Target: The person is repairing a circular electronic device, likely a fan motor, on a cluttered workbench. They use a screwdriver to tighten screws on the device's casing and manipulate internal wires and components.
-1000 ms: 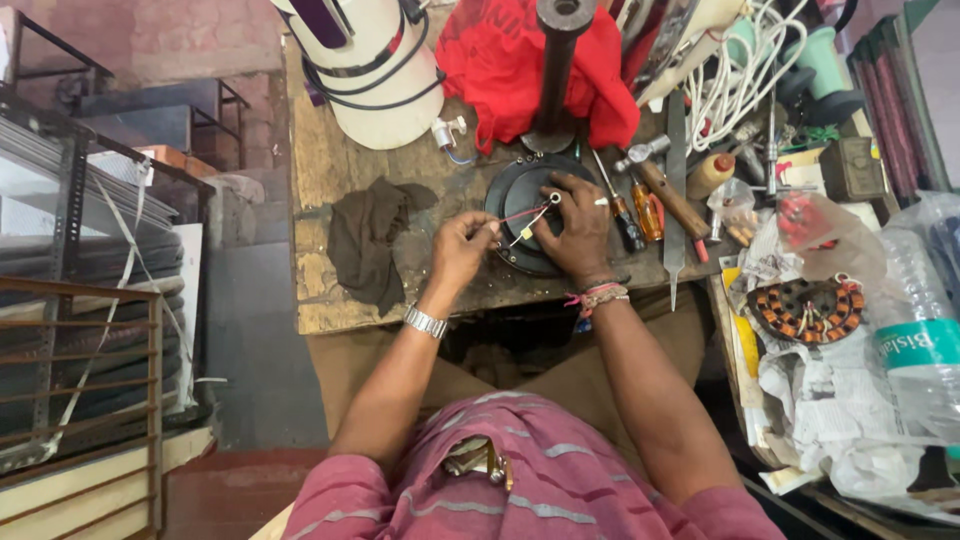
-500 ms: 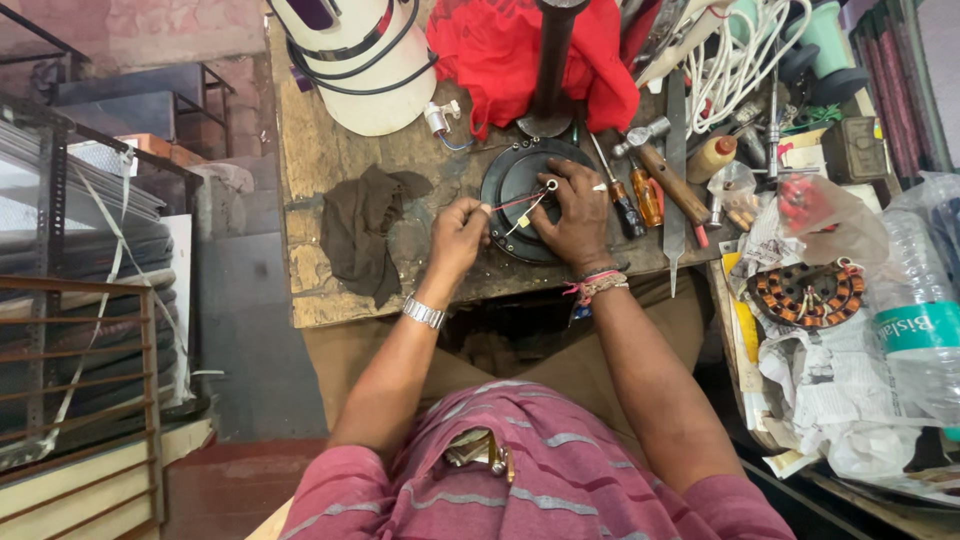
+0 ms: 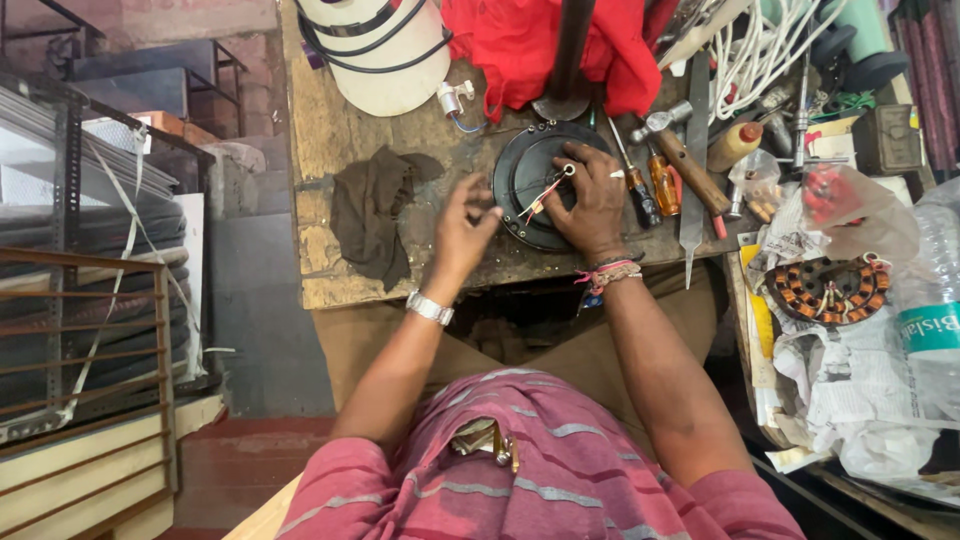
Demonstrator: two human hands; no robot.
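At the right edge, near me, lies my clear plastic bottle [image 3: 935,300] with a teal and white label [image 3: 930,328]. A small brown bottle with a red cap [image 3: 732,146] lies farther off, right of my tools.

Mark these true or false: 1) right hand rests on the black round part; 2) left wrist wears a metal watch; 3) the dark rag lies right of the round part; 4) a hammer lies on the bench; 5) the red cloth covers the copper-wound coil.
1. Right hand on black round part: true.
2. Watch on left hand wrist: true.
3. False: dark rag lies left of it.
4. Hammer on bench: true.
5. False: red cloth sits apart from the coil.
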